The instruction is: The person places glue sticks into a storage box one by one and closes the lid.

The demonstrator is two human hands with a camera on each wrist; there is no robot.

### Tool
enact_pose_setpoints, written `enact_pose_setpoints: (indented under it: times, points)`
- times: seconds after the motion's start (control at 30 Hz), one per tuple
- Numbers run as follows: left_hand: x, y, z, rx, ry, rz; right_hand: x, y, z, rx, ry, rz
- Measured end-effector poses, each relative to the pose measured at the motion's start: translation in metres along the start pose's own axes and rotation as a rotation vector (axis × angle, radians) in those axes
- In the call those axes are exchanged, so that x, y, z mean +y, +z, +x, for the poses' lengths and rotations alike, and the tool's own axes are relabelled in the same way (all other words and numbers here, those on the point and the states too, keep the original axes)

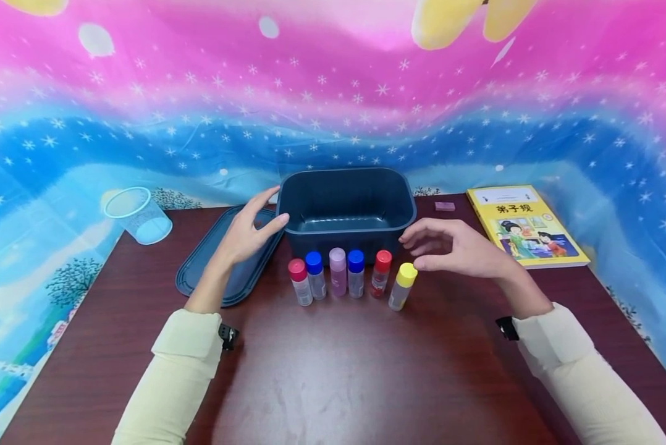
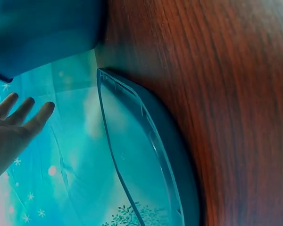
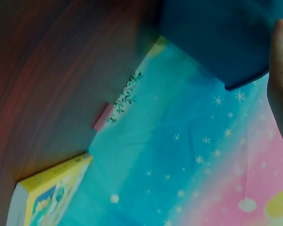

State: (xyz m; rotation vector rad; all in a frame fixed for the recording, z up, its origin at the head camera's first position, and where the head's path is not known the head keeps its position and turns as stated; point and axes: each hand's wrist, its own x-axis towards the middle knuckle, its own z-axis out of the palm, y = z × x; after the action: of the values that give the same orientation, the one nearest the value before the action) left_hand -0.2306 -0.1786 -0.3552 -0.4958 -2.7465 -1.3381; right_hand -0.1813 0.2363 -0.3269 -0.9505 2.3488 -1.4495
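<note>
Dark red-brown wood of the table (image 1: 333,371) filled the near part of the scene, with two pale-sleeved arms reaching over it. Past that stood a row of six small bottles (image 1: 346,275) with coloured caps: red, blue, pink, blue, red, and at the right end the yellow-capped bottle (image 1: 401,286), leaning a little. The right hand (image 1: 458,247) hovered just above and beside that yellow cap, fingers loosely bent and spread, gripping nothing. The left hand (image 1: 249,232) lay further left, fingers straight and relaxed, fingertips touching the left rim of the dark blue bin (image 1: 346,207); it held nothing either. That bin stood open just behind the bottles, nothing visible inside it, and its lid (image 1: 224,266) lay flat at its left. By my judgement the work stood at its start: bottles lined up, none yet lifted, one hand steadying the bin. A next move would call for the right fingers to close around a bottle without knocking its neighbours. Further off sat a mesh cup (image 1: 138,214) at far left, a pink eraser (image 1: 445,206) and a yellow book (image 1: 524,225) at right.
</note>
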Motion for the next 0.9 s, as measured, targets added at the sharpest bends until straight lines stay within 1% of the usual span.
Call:
enact_pose_setpoints:
  times: [0.07,0.2,0.3,0.43,0.6,0.67,0.9]
  points:
    - [0.000,0.001,0.001,-0.006,-0.003,-0.014,0.002,0.001,0.000,-0.030,-0.015,0.051]
    - [0.000,0.001,0.006,-0.020,0.017,-0.067,0.004,0.002,0.003,-0.097,-0.057,0.120]
    - [-0.001,0.001,0.009,-0.035,0.031,-0.142,0.006,0.001,0.004,-0.146,-0.080,0.148]
    - [-0.002,0.002,0.011,-0.054,0.015,-0.273,0.009,0.003,0.004,-0.196,-0.072,0.168]
    - [0.000,0.005,0.012,-0.065,-0.034,-0.439,0.013,0.007,0.003,-0.224,-0.042,0.160]
    - [0.000,0.007,0.012,-0.064,-0.051,-0.476,0.014,0.007,0.002,-0.228,-0.034,0.159]
    - [0.001,0.010,0.015,-0.057,-0.077,-0.560,0.013,0.007,0.001,-0.243,-0.018,0.157]
